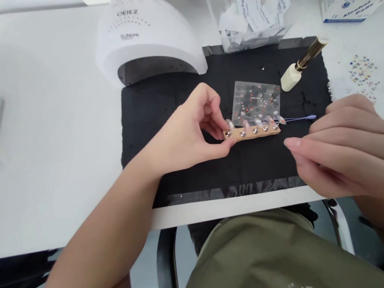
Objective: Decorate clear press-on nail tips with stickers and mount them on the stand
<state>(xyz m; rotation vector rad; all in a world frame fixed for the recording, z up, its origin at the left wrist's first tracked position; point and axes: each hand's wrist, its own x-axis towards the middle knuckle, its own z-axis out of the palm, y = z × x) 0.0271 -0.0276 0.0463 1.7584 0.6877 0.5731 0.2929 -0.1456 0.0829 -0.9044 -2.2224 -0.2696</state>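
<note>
The left hand point(182, 128) pinches a tan strip of false nails point(252, 132) above the black mat point(197, 177) on the counter point(58, 137). The right hand point(355, 151) is near the strip, its fingers point(322, 151) a little curled, holding nothing. A thin swab point(300, 118) lies beside.

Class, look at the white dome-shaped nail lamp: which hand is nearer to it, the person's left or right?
Left. The left hand, pinching a tan stick of false nails over the black mat, is close in front of the white dome-shaped nail lamp. The right hand is farther off, to the lamp's right.
</note>
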